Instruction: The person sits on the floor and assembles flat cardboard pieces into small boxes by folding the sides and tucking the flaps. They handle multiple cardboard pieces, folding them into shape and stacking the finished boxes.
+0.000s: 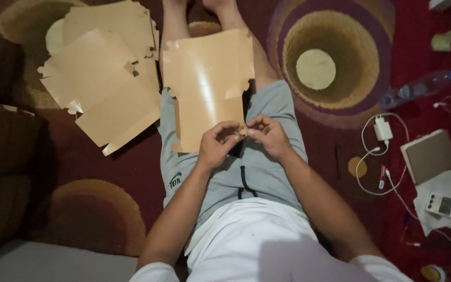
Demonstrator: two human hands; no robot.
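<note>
Seated person, both hands at the lap. Left hand (216, 146) and right hand (270, 136) meet at the near edge of one tan die-cut card sheet (207, 83), fingers (229, 127) pinched closed on that edge. The sheet lies along the legs over grey shorts (257, 167). Beyond, toward the carpet's far left corner, one loose stack of like sheets (100, 78); individual count cannot be told. Near the carpet's right edge: one white charger (382, 128), one plastic bottle (418, 89).
</note>
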